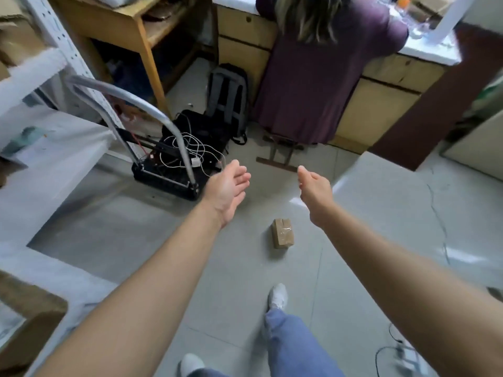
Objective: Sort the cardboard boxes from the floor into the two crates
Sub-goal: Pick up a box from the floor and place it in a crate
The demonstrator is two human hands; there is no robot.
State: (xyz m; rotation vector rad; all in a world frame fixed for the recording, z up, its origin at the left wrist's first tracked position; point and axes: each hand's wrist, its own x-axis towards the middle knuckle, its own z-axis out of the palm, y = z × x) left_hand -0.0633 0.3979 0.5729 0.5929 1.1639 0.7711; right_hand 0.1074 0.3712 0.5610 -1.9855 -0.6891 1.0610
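A small brown cardboard box (pixel 282 233) wrapped in clear tape lies on the grey tiled floor, just ahead of my feet. Both my arms are stretched forward above it. My left hand (pixel 228 189) is open, palm turned inward, up and to the left of the box. My right hand (pixel 315 189) hangs up and to the right of the box with its fingers loosely apart and holds nothing. Neither hand touches the box. No crate is visible.
A black hand trolley (pixel 168 170) with a grey handle and tangled white cables stands at left. A grey backpack (pixel 228 97) leans by the counter. A person in purple (pixel 313 77) sits on a stool ahead. White shelving (pixel 40 77) lines the left. A cable (pixel 392 352) lies bottom right.
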